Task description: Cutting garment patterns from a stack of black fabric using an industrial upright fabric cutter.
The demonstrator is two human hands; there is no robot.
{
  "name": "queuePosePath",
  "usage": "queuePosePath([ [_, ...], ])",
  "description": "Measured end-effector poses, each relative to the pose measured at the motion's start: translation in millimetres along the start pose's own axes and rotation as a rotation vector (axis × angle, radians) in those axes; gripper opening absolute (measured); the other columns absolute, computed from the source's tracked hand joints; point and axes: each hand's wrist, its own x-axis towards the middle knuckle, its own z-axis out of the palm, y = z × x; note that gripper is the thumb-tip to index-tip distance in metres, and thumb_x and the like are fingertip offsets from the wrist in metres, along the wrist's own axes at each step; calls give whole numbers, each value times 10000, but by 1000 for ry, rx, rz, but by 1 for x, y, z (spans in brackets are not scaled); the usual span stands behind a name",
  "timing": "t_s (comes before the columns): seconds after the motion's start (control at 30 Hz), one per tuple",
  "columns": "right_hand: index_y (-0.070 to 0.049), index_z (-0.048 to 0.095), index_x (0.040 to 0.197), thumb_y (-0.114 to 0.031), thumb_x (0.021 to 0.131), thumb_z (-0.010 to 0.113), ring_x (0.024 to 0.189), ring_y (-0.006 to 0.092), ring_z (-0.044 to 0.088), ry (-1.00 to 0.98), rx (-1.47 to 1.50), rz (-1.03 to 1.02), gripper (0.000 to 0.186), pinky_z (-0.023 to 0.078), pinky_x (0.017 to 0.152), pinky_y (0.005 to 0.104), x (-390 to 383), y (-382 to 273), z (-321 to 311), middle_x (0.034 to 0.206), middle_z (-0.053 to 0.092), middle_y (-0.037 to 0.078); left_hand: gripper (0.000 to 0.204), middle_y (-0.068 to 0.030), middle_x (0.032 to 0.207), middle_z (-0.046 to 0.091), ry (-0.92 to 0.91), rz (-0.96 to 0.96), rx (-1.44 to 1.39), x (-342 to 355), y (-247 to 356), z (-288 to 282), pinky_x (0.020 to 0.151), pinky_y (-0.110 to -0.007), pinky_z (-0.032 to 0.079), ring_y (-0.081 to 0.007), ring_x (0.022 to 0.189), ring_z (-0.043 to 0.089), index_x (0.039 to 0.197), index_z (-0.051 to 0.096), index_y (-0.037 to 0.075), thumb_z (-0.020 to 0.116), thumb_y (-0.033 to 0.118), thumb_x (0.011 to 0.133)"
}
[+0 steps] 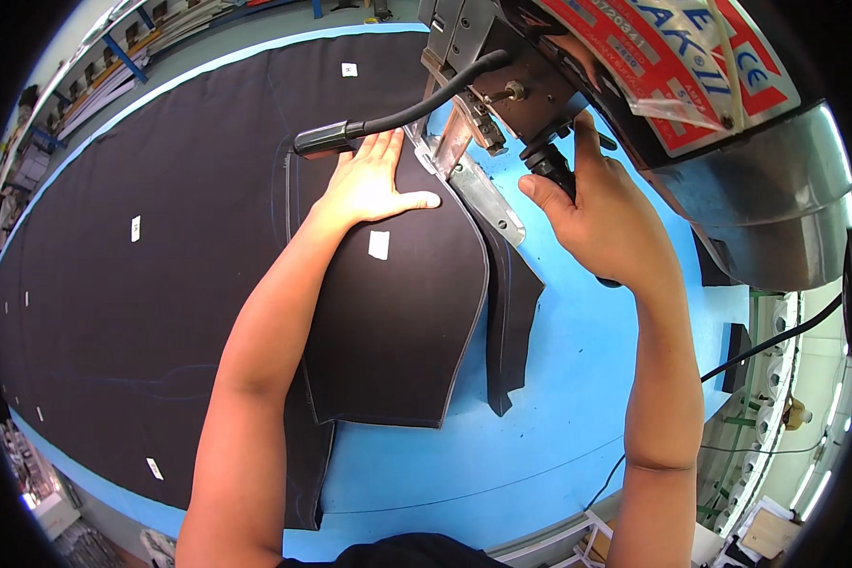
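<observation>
A straight-knife cloth cutting machine [538, 99] stands upright on the table, with a dark body and a silver motor housing [772, 185] at upper right. Around its black handle [551, 167] the fingers of my right hand [608, 213] are closed. My left hand [369, 185] lies flat, fingers stretched and thumb out, on a black fabric piece [398, 331] with curved edges, left of the blade area. Just above those fingers hangs a black gooseneck lamp [324, 140]. The metal base plate [488, 204] sits beside the fabric's cut edge. A narrow black offcut [511, 327] lies right of the piece.
More black fabric [133, 312], with chalk lines and small white labels, spreads over the left of the blue table [568, 398]. A black cable [776, 339] runs off at right. Shelving with rolls [776, 379] stands beyond the right edge, and racks [114, 80] at far left.
</observation>
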Motion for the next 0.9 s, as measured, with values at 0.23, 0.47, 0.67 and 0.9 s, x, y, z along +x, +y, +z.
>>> queuePosePath([
  [0.23,201,270,1496,-361,988,672,840,421,727,57,-24,-66,857,557,753,441,2,2,4,878,703,272,1414,-221,1709,216,-1,-1,-4,-1,2,-2,1284,-587,-6,-304,1619,97,1623,228,-49,563,966,698],
  [0.47,208,275,1490,-348,986,671,854,424,732,47,-49,-40,849,561,758,440,3,-3,3,873,708,278,1413,-212,1714,207,0,-6,10,-1,2,-1,1282,-589,-8,-296,1621,89,1628,212,-48,559,964,704],
  [0.67,201,273,1493,-354,987,665,862,434,731,58,-78,-29,847,562,760,442,6,-4,6,876,710,282,1411,-203,1720,198,-10,-2,71,-1,3,-1,1281,-586,-6,-300,1621,90,1630,206,-45,562,961,707],
  [0.9,180,264,1503,-372,982,668,868,440,728,92,-88,-81,860,560,768,454,7,-5,7,896,711,284,1413,-209,1717,201,-21,-4,74,-1,4,-2,1281,-588,-1,-304,1621,91,1630,205,-46,562,962,707],
])
